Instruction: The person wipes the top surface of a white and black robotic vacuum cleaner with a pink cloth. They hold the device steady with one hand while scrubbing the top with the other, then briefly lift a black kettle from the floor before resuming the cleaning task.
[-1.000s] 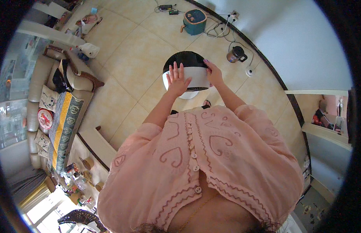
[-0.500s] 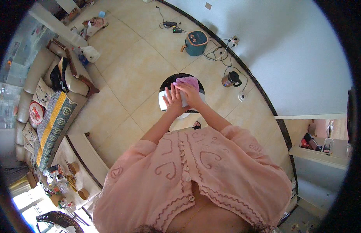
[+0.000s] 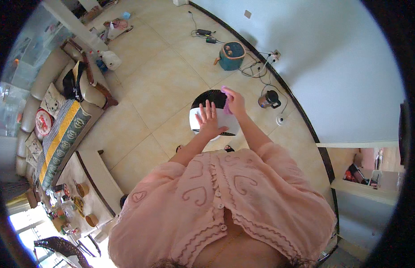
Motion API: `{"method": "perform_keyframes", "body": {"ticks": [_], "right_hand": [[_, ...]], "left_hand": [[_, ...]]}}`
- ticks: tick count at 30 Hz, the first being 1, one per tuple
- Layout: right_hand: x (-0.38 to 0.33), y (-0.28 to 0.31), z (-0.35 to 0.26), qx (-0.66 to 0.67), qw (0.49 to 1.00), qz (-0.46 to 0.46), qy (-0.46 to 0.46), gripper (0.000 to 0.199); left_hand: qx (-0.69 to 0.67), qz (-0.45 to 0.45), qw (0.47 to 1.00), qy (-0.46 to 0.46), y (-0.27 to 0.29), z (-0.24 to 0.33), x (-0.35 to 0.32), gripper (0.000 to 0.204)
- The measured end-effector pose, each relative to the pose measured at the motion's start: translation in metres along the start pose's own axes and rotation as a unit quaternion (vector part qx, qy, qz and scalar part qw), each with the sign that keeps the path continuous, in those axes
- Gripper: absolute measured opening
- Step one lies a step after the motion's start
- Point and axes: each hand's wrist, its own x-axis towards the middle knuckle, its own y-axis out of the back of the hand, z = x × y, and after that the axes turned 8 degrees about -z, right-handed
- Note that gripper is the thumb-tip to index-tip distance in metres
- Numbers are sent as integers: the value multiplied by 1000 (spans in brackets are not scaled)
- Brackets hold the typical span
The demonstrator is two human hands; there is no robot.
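Just above frame centre, right hand [image 3: 235, 103]: grip pinched on a purple cloth [image 3: 227, 107], fingers curled over it. The bunch sticks out above and left of the knuckles and trails down along the hand's left side. Visible length of the cloth runs roughly up-down in frame.

Left hand [image 3: 209, 120] is flat, fingers spread and aimed at the frame top, palm down on the black-and-white appliance [image 3: 225, 120]. Nothing seen in that grip.

Key relation: appliance sits left of the right hand and directly under the left, black half toward frame top, white half toward the person. Cloth is at its right edge; can't tell whether it touches or hangs just off it. Appliance outline is near round, no clear long axis. Right hand is nearest the cloth; left covers the middle of the white part.

Outward: tile floor [image 3: 140, 102] around it. Kettle [image 3: 268, 99] right of the right hand, well apart. Teal fryer [image 3: 231, 56] farther up, cables [image 3: 248, 70] between it and the wall [image 3: 332, 67] at upper right. Sofa [image 3: 91, 94] at left of frame; bench [image 3: 95, 205] with baskets [image 3: 92, 219] lower left.
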Motion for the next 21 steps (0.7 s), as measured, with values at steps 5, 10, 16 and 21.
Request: {"method": "perform_keyframes", "body": {"ticks": [5, 10, 16, 21], "right_hand": [[-41, -12, -32, -27, 973, 22, 230, 27], [-60, -23, -7, -99, 963, 96, 232, 33], [-83, 1, 49, -12, 991, 127, -29, 32], [-102, 40, 79, 87, 966, 194, -148, 26]], "left_hand": [[24, 23, 999, 1, -8, -3, 3, 117], [179, 217, 960, -11, -52, -19, 22, 107], [22, -6, 999, -27, 3, -7, 1, 122], [-279, 42, 957, -64, -12, -71, 34, 112]]}}
